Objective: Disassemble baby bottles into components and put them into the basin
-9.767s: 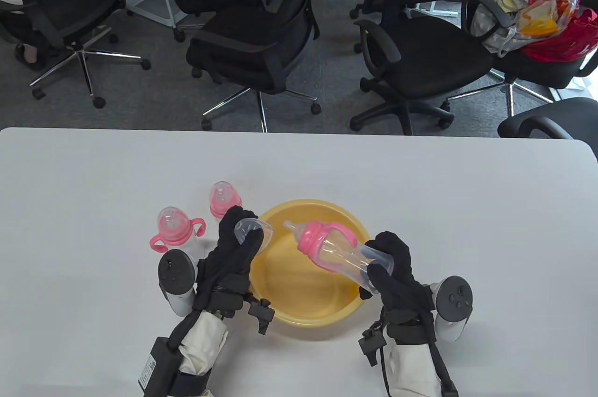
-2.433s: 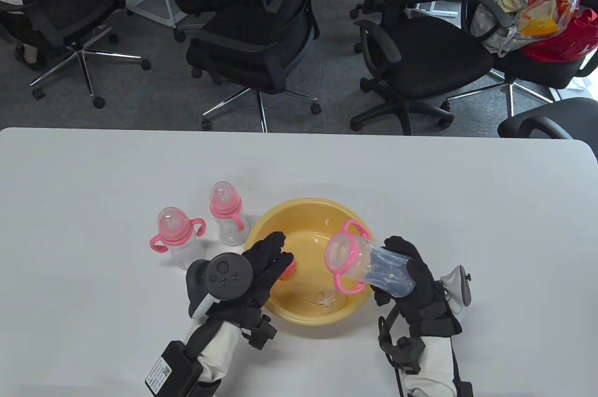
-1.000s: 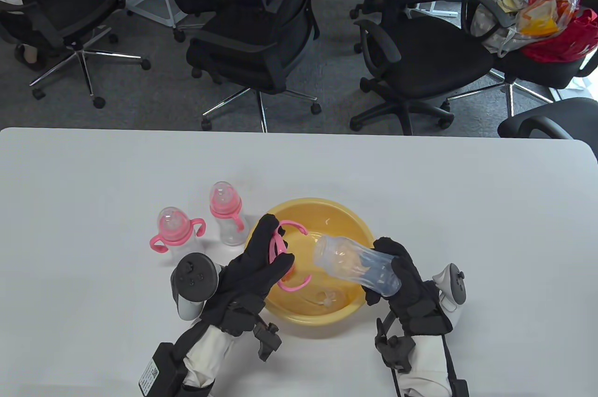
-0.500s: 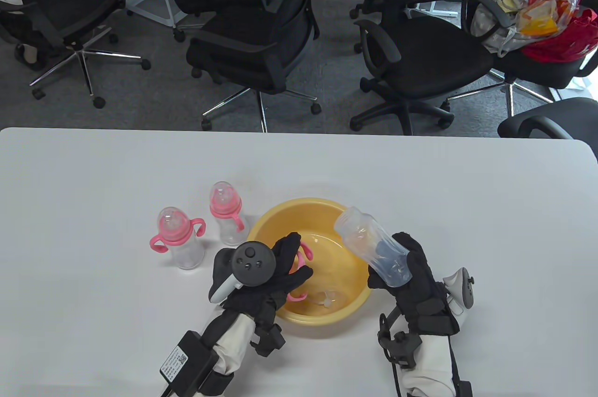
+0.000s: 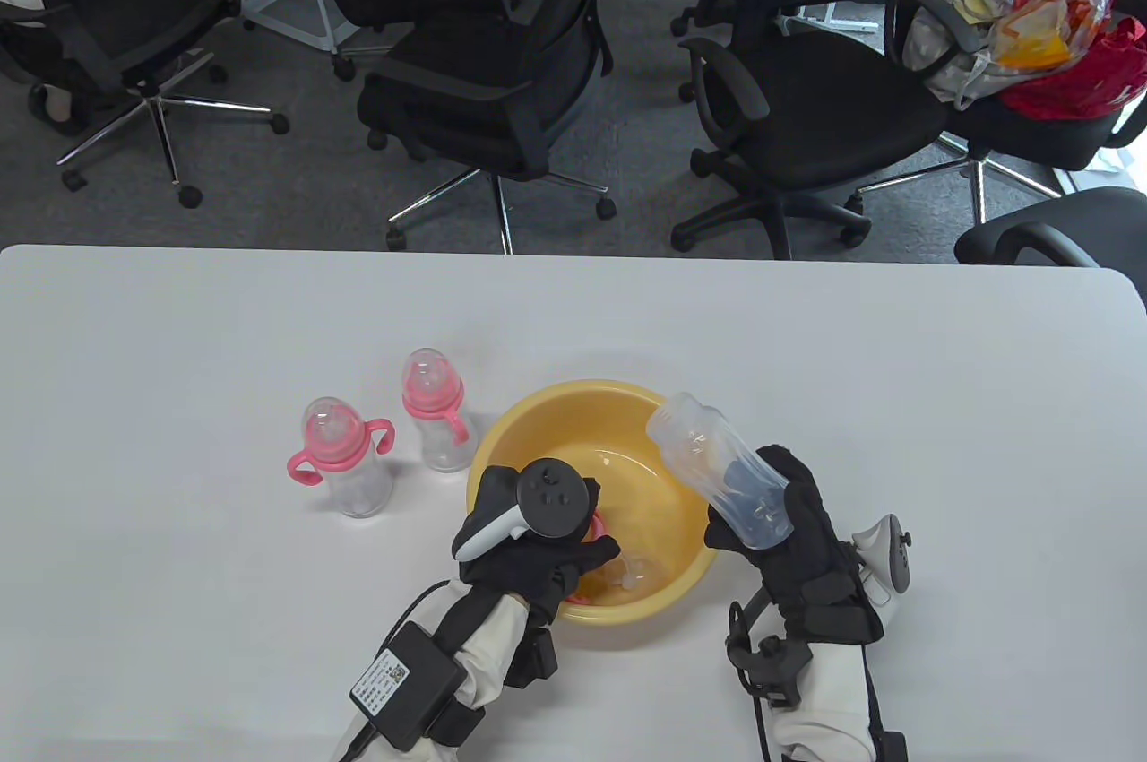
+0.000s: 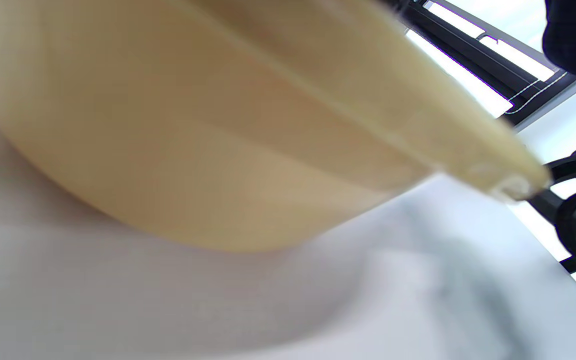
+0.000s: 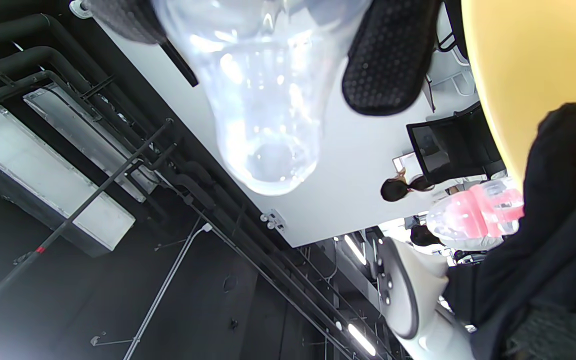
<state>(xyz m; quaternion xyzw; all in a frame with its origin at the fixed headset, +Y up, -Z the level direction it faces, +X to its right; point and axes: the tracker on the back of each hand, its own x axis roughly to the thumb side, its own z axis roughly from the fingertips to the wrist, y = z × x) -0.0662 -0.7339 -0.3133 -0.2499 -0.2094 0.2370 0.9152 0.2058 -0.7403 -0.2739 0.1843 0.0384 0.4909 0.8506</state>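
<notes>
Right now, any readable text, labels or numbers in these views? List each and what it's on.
White sticker on the black box strapped to the left forearm: it carries a code square and small print, too small to read.
Clear bottle in the right hand: no markings can be made out.
Yellow basin: none visible.
Nothing else is legible.

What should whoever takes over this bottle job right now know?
Left hand: inside the round yellow plastic basin, over the pink handle ring; grip unclear.
Right hand: grips the clear, stripped bottle body, tilted above the basin's right rim.
Done: one bottle taken apart; clear silicone nipple and pink parts lie in the basin.
Left: put the body in, then disassemble the two capped pink-collared bottles standing left of the basin.
</notes>
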